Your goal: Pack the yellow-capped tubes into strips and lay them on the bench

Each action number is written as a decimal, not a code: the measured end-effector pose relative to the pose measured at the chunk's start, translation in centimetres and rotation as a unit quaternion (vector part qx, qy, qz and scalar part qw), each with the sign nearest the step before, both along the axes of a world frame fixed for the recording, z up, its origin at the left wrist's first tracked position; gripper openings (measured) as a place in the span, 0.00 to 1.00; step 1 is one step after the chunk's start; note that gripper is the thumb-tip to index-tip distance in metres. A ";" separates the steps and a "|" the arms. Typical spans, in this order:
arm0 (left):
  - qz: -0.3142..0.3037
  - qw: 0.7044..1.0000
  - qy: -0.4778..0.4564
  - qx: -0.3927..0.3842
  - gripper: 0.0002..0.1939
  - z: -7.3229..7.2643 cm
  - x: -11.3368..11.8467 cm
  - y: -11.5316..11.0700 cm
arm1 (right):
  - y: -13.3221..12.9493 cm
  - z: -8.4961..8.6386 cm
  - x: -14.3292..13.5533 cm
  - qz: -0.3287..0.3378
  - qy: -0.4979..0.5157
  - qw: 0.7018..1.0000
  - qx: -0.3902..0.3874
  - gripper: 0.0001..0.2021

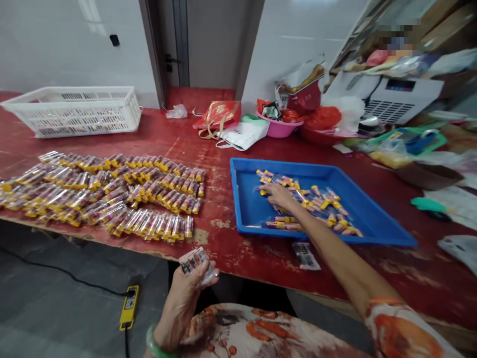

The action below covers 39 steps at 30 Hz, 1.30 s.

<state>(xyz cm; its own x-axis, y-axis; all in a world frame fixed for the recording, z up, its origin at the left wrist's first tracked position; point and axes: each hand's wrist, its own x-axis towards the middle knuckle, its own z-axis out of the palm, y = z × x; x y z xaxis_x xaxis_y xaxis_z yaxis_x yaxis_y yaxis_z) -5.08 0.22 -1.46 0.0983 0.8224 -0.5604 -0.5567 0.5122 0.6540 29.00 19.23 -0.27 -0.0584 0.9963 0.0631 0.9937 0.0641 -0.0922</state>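
My left hand (188,293) is closed on a stack of small printed clear plastic sleeves (194,261), held over the table's front edge. My right hand (279,195) reaches into the blue tray (376,219), its fingers closed around the yellow end of a small tube (263,192); the tube is slightly blurred. Loose pink tubes with yellow ends (316,201) lie scattered in the tray around that hand. To the left, many wrapped tubes (149,179) lie in dense rows on the table. A flat pack of printed sleeves (306,256) lies just before the tray.
A white plastic basket (89,112) stands at the back left of the red table (219,248). Bags (244,133) and a pink basin (279,128) sit behind the tray. Clutter surrounds a white crate-like box (402,97) at right. A yellow power strip (129,308) hangs below.
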 end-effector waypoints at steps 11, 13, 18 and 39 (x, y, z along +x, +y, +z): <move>-0.020 0.997 0.023 0.069 0.24 2.3 5.7 -0.3 | -7.6 1.6 -1.3 -0.067 0.228 0.959 0.154 0.20; -0.016 0.996 0.030 0.078 0.24 2.3 6.5 -0.3 | -12.2 1.8 -2.7 -0.025 0.513 0.845 0.147 0.20; -0.012 0.993 0.075 0.089 0.24 2.3 7.9 -1.0 | -20.3 0.3 -7.7 -0.045 0.687 0.721 -0.079 0.11; 0.038 0.994 0.081 0.068 0.19 2.6 3.9 -5.9 | -19.2 -0.9 -15.1 0.057 0.661 0.690 -0.289 0.11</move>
<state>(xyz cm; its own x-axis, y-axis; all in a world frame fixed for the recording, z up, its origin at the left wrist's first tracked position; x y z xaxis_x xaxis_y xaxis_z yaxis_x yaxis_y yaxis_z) -1.16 -5.70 1.16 -0.0489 0.8931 -0.4472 -0.4726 0.3737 0.7981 13.91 0.07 -1.15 -0.4106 0.8709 -0.2702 0.0073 -0.2932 -0.9560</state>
